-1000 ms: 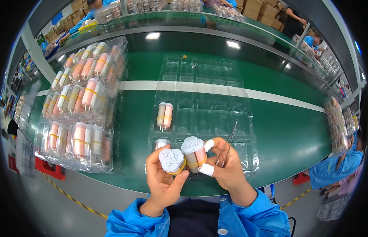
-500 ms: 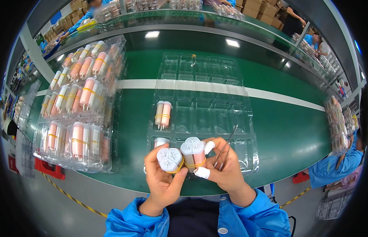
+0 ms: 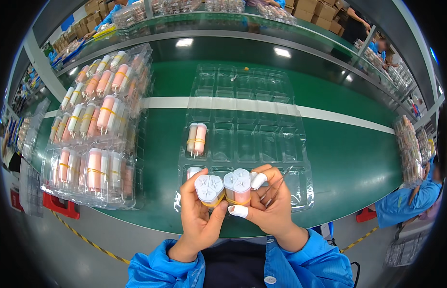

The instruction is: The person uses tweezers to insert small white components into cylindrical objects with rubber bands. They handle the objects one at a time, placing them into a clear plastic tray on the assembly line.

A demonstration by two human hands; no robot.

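My left hand is closed round a bundle of capped tubes, its pale grey three-part end tilted up. Close beside it, my right hand grips a second bundle, pink tubes with a similar grey end and a yellow band. White covers wrap the right thumb and a finger. Thin metal tweezers also lie in the right hand, pointing up and right. Beneath both hands is a clear blister tray. One banded bundle sits in its left column, another partly behind my left hand.
Stacked clear trays full of banded pink and white tubes stand at the left of the green table. More filled trays are at the right edge, near a person in blue. A metal rail runs across the back.
Both bundles have tilted and turned a little in my fingers, the right one shifting slightly right. The tweezers have swung lower.
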